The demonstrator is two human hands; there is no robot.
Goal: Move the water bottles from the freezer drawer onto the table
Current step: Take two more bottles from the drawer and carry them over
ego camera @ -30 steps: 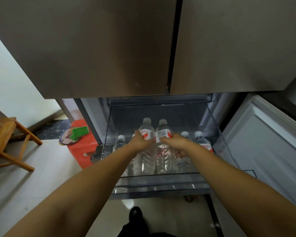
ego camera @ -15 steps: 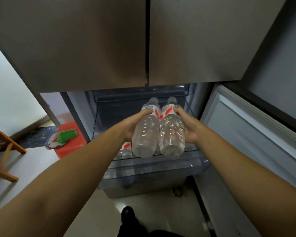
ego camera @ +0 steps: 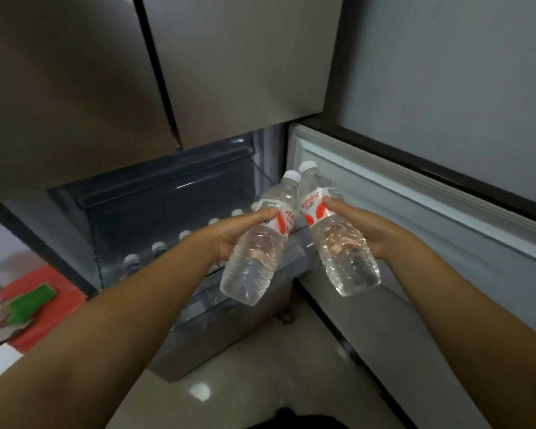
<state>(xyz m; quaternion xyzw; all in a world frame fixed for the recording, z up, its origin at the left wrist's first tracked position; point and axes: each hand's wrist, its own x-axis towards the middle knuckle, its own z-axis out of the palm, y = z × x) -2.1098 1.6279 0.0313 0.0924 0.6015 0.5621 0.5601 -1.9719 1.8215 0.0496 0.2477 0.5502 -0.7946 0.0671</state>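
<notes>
At the far left a red stool (ego camera: 48, 308) is standing on the floor, carrying a green sponge (ego camera: 31, 303) and what may be a crumpled cloth, too blurred to name. Beside it the freezer drawer (ego camera: 167, 212) is sitting pulled out, with more capped bottles (ego camera: 158, 249) lining up inside behind the left forearm. The left hand (ego camera: 229, 233) is wrapping round one water bottle (ego camera: 257, 258), holding it clear above the drawer, cap tilted away. The right hand (ego camera: 362, 226) is gripping a second water bottle (ego camera: 338, 246) just beside the first, in front of the open freezer door (ego camera: 415, 212).
</notes>
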